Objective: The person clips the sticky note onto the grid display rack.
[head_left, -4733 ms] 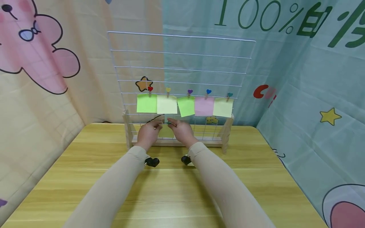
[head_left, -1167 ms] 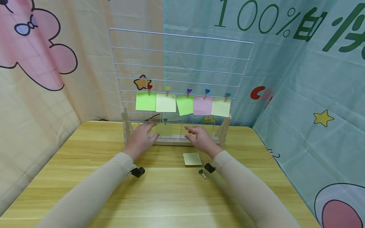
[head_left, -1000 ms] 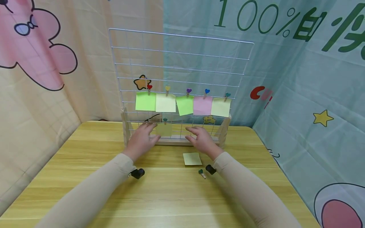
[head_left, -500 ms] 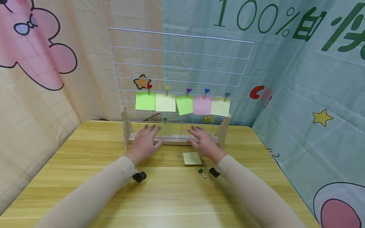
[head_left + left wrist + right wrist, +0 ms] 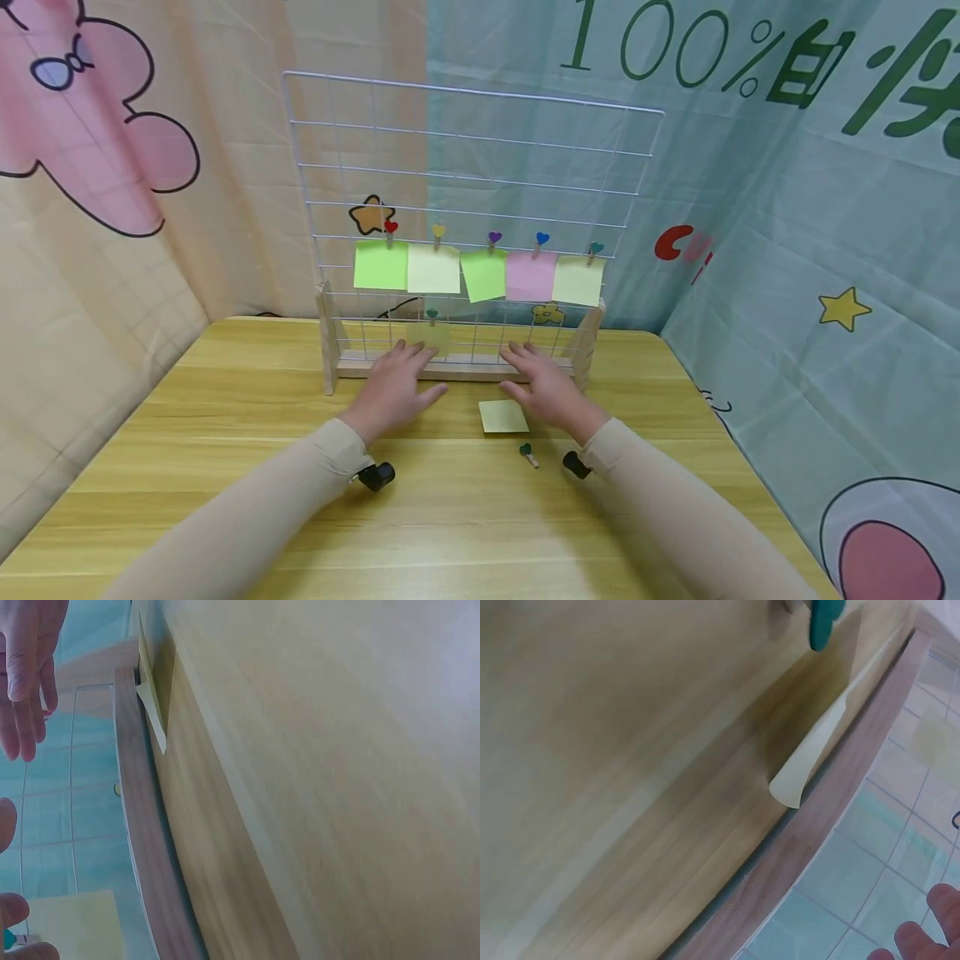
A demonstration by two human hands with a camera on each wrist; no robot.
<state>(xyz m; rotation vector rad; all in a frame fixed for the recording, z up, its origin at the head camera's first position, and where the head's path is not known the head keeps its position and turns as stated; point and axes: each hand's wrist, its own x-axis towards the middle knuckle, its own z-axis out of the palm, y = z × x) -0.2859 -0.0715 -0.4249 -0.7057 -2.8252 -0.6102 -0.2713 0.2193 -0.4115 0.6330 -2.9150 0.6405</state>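
Observation:
My left hand [image 5: 397, 387] is spread with nothing in its grasp, fingertips overlapping the lower edge of a pale yellow sticky note [image 5: 429, 335] in the head view. A small clothespin with a teal heart [image 5: 432, 314] fixes that note to a low wire of the white grid rack [image 5: 476, 177]. Opposite it, my right hand [image 5: 547, 383] also has extended fingers and holds nothing, in front of the rack's lower right. Just left of the right wrist, a loose yellow sticky note [image 5: 503, 417] lies on the table, its edge curled up in the right wrist view. Nearby lies another teal heart clothespin [image 5: 529, 456].
Higher on the rack, several notes hang in a row, including a pink note [image 5: 531, 277] and a bright green note [image 5: 380, 265], each under a heart clothespin. The rack stands on a wooden base [image 5: 457, 372] at the table's [image 5: 450, 517] back, before a printed curtain [image 5: 780, 200].
Both hands were pinching at the low note and its clip; they have let go, separated and drawn back toward me. The note now hangs from the rack, and the loose note and clothespin are uncovered.

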